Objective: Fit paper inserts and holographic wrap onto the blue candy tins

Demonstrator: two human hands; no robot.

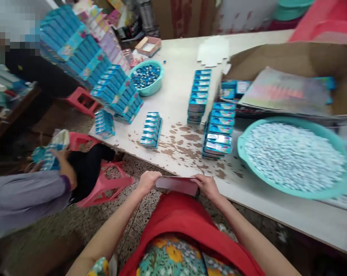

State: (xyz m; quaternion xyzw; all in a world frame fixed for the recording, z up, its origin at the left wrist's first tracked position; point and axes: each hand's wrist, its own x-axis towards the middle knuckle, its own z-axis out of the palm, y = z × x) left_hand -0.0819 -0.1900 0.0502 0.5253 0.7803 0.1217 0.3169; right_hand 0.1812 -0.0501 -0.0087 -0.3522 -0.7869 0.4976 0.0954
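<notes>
Both my hands grip a flat, pale panel (177, 185), which looks like cardboard, at the table's front edge. My left hand (149, 181) is closed on its left end, and my right hand (205, 184) pinches its right end. The panel's far side is hidden from me. Beyond it on the table stand a short row of small blue boxes (151, 130), a taller stacked row of blue boxes (219, 128) and another row (200, 92) behind that. A wide turquoise basin (242, 147) full of small whitish pieces sits to the right of my right hand.
A smaller turquoise bowl (153, 90) of shiny blue pieces stands farther back, beside tall stacks of blue boxes (84, 57). An open cardboard carton (294, 53) is at the right. On the left, a person in a grey sleeve (30, 191) holds blue boxes near red stools (110, 182).
</notes>
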